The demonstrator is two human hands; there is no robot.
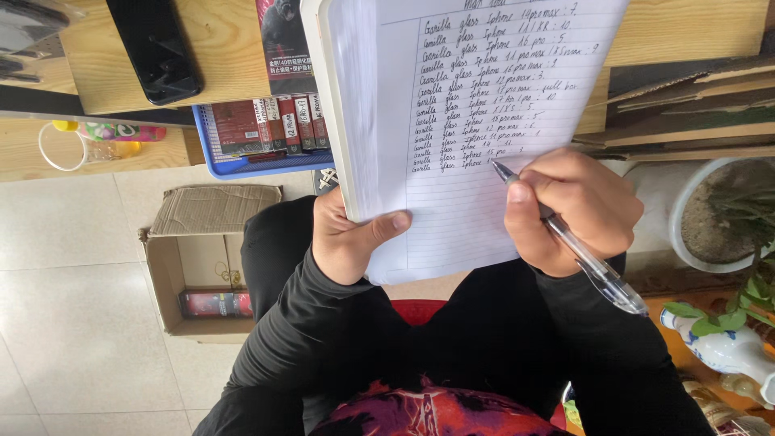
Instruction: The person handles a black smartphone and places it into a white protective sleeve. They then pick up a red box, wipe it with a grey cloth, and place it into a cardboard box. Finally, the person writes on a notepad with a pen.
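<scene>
My left hand (349, 241) grips the lower left edge of an open lined notebook (452, 105), thumb lying across the page. The page carries several rows of blue handwriting. My right hand (575, 208) holds a clear ballpoint pen (575, 242), its tip touching the page just under the last written row. The notebook is propped up over my lap, above my black sleeves and dark trousers.
A blue tray (242, 165) of red flat boxes sits under a wooden shelf with a black phone (155, 48). An open cardboard box (190, 266) stands on the tiled floor at left. A potted plant (726, 214) and a blue-and-white vase (726, 347) are at right.
</scene>
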